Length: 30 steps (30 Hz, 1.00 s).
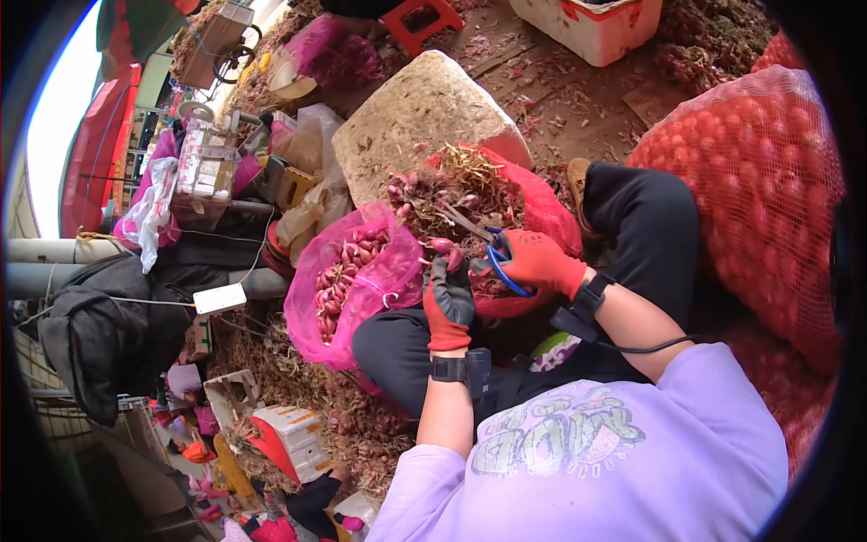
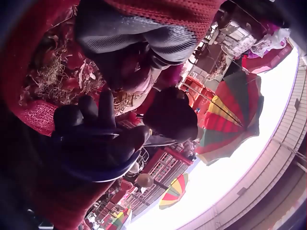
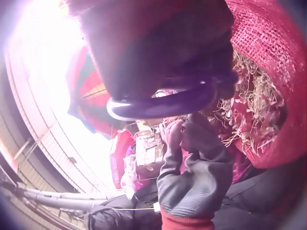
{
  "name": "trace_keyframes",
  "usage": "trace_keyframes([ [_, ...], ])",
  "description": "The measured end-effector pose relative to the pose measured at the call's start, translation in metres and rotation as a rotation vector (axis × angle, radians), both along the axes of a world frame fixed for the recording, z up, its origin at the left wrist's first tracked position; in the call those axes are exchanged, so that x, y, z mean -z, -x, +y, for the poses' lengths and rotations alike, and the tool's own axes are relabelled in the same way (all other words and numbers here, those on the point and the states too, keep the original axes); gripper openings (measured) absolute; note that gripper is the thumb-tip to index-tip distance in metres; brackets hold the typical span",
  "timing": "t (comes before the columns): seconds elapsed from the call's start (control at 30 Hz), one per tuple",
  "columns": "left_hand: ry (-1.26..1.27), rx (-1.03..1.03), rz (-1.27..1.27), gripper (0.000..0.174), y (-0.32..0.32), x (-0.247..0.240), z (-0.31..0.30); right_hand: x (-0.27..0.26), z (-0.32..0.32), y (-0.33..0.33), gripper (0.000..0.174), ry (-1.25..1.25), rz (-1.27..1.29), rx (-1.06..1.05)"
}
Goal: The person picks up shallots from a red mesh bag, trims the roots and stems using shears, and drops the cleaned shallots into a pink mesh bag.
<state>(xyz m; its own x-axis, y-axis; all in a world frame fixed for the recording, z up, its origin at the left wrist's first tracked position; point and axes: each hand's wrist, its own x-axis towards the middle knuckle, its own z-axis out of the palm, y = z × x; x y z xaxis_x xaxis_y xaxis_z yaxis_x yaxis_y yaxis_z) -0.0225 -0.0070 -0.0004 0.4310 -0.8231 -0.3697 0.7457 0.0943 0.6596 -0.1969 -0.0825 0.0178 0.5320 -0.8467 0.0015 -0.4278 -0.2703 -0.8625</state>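
Note:
In the head view my left hand (image 1: pixel 449 305), in a red and grey glove, pinches a reddish-purple shallot (image 1: pixel 442 245) in front of my lap. My gloved right hand (image 1: pixel 542 260) grips scissors with blue handles (image 1: pixel 499 268), the blades pointing up and left just above the shallot. The right wrist view shows the left hand (image 3: pixel 194 184) with fingers curled in, and a blue handle loop (image 3: pixel 160 106) by the right hand. A pink mesh bag (image 1: pixel 312 321) holding peeled-looking shallots sits to the left. Beyond the hands lies a red mesh bag (image 1: pixel 549 215) with untrimmed shallots and dry roots (image 1: pixel 474 172).
A dirty white foam box (image 1: pixel 424 117) stands just beyond the bags. At right leans a large red net sack (image 1: pixel 750 172) full of round bulbs. Dark cloth (image 1: pixel 108 325) hangs over pipes at left. Dry trimmings (image 1: pixel 361 443) litter the ground.

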Motion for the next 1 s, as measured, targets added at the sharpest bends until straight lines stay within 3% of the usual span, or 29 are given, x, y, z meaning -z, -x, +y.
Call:
trace_keyframes([
  [0.1,0.016,-0.161,-0.356,0.018,-0.007,0.000,-0.002,-0.009,-0.003,0.007,0.058,0.091,0.263,-0.050],
  [0.17,0.000,-0.279,-0.586,0.016,-0.016,-0.003,-0.003,-0.010,-0.003,0.011,0.056,0.146,0.280,-0.087],
  [0.33,-0.008,-0.271,-0.743,0.024,-0.031,-0.008,0.002,-0.028,-0.003,0.018,0.048,0.147,0.282,-0.143],
  [0.53,-0.036,-0.234,-0.881,0.025,-0.017,-0.017,0.000,-0.030,-0.009,0.020,0.051,0.154,0.406,-0.200],
  [0.83,-0.137,-0.246,-0.894,0.022,-0.016,-0.012,0.002,-0.038,-0.005,0.021,0.053,0.167,0.416,-0.236],
  [1.0,-0.094,-0.326,-0.721,0.016,-0.022,-0.014,-0.004,-0.027,-0.005,0.023,0.049,0.202,0.335,-0.141],
])
